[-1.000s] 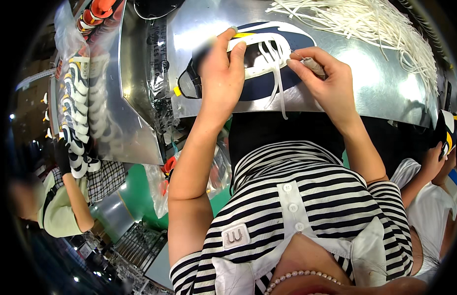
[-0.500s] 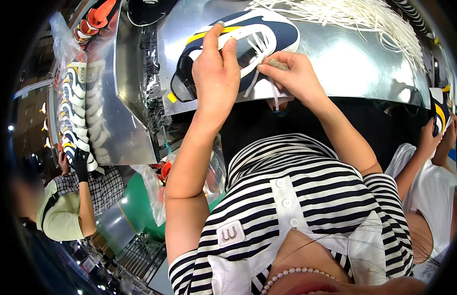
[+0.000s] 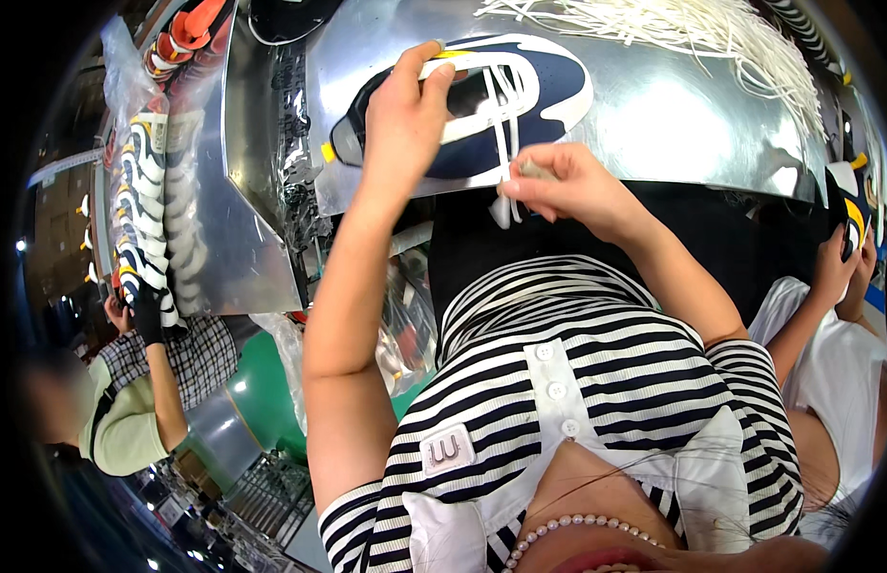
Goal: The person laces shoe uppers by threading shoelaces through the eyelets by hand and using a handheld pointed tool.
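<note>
At the upper centre of the frame, the left hand [image 3: 403,119] is clasping the navy shoe [image 3: 561,88] on the desk [image 3: 673,129] between its fingers while the right hand [image 3: 575,191] is pinching a small pale object [image 3: 537,170] beside the white laces [image 3: 501,138], seemingly threading them, likely calling for an even pull next.

We see a metal table [image 3: 768,162] curving from 11 to 3 o'clock, with a broad glare [image 3: 668,115] of white light at 2. At 10 o'clock we find a shiny metal panel [image 3: 206,239] with a mirror-like face. Green floor [image 3: 262,382] shows at 8 o'clock, and we make out a dark rack [image 3: 271,492] at 7. A pale rail [image 3: 66,174] slants between 9 and 10, above a dim brown backdrop [image 3: 56,215]. Small lights [image 3: 152,563] dot the darkness between 7 and 8, and one lamp [image 3: 21,245] glows at 9.
</note>
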Action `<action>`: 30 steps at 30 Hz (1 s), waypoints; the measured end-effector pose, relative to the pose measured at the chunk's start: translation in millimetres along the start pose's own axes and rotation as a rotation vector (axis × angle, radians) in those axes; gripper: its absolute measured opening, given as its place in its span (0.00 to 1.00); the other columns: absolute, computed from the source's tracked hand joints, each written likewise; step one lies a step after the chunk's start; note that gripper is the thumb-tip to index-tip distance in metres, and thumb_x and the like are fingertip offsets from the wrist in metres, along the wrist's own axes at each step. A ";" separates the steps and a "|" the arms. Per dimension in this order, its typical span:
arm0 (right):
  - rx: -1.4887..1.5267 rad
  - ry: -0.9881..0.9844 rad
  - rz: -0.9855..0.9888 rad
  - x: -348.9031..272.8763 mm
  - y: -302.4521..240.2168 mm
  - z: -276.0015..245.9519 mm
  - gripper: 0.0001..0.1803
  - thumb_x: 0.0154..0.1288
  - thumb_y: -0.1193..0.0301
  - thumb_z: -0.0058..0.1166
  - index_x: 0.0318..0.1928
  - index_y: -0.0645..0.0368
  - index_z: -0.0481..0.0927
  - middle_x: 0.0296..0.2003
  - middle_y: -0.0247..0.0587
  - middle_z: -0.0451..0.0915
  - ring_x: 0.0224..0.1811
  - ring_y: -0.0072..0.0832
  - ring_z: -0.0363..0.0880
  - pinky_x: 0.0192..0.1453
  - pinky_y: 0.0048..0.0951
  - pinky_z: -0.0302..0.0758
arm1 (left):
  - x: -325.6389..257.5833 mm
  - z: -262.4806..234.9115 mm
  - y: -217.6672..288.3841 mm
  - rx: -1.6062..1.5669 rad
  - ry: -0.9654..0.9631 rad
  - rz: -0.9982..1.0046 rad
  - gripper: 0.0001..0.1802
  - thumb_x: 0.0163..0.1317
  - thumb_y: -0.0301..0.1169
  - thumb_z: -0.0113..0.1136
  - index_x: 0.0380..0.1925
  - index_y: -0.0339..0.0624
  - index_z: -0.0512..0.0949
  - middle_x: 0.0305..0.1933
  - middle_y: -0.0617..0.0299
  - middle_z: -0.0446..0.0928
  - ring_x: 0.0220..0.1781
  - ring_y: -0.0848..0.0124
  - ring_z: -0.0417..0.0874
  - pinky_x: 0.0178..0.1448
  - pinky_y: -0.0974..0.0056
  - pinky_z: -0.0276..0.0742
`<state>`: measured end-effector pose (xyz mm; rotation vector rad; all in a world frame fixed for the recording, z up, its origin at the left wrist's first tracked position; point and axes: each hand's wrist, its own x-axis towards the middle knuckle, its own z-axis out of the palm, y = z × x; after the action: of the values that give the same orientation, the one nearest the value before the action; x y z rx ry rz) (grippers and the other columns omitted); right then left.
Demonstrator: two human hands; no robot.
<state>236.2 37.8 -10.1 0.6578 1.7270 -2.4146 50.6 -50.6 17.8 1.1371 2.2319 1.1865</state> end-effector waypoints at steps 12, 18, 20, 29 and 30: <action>-0.087 0.261 -0.476 67.9 -2.4 -25.6 0.11 0.67 0.64 0.63 0.38 0.58 0.84 0.20 0.22 0.71 0.20 0.11 0.64 0.25 0.18 0.61 | -15.6 -27.8 -0.3 -0.049 -0.238 -0.071 0.18 0.71 0.35 0.60 0.55 0.37 0.76 0.43 0.61 0.85 0.42 0.77 0.81 0.48 0.68 0.77; -0.144 0.334 -0.404 68.2 -13.8 -17.6 0.12 0.67 0.64 0.62 0.41 0.59 0.82 0.23 0.26 0.76 0.24 0.12 0.70 0.25 0.19 0.66 | -9.4 -7.5 -7.6 0.371 -0.164 0.049 0.15 0.61 0.41 0.67 0.40 0.42 0.80 0.32 0.52 0.84 0.33 0.52 0.85 0.37 0.53 0.78; -0.168 0.351 -0.376 60.5 -17.4 -16.7 0.14 0.69 0.63 0.61 0.46 0.60 0.79 0.26 0.29 0.78 0.25 0.14 0.73 0.23 0.20 0.68 | -9.7 -3.3 -10.1 0.411 -0.129 0.096 0.14 0.61 0.41 0.67 0.40 0.44 0.80 0.30 0.53 0.83 0.31 0.53 0.84 0.36 0.53 0.78; -0.323 0.285 -0.211 18.3 -9.5 -17.2 0.09 0.76 0.67 0.51 0.44 0.61 0.73 0.27 0.32 0.78 0.28 0.16 0.77 0.29 0.20 0.75 | -20.0 1.7 -9.1 0.433 0.016 0.248 0.14 0.61 0.39 0.68 0.40 0.44 0.79 0.28 0.55 0.83 0.29 0.58 0.85 0.33 0.56 0.78; -0.312 0.270 -0.286 18.2 -10.2 -17.2 0.09 0.76 0.67 0.51 0.43 0.61 0.74 0.27 0.32 0.78 0.28 0.16 0.77 0.29 0.20 0.76 | -19.9 1.9 -9.3 0.438 -0.001 0.238 0.14 0.61 0.39 0.68 0.40 0.44 0.79 0.28 0.55 0.83 0.29 0.58 0.85 0.33 0.56 0.78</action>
<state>221.5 60.2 -13.0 0.7664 2.3913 -2.2224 59.4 -68.4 8.2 1.6037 2.4821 0.7881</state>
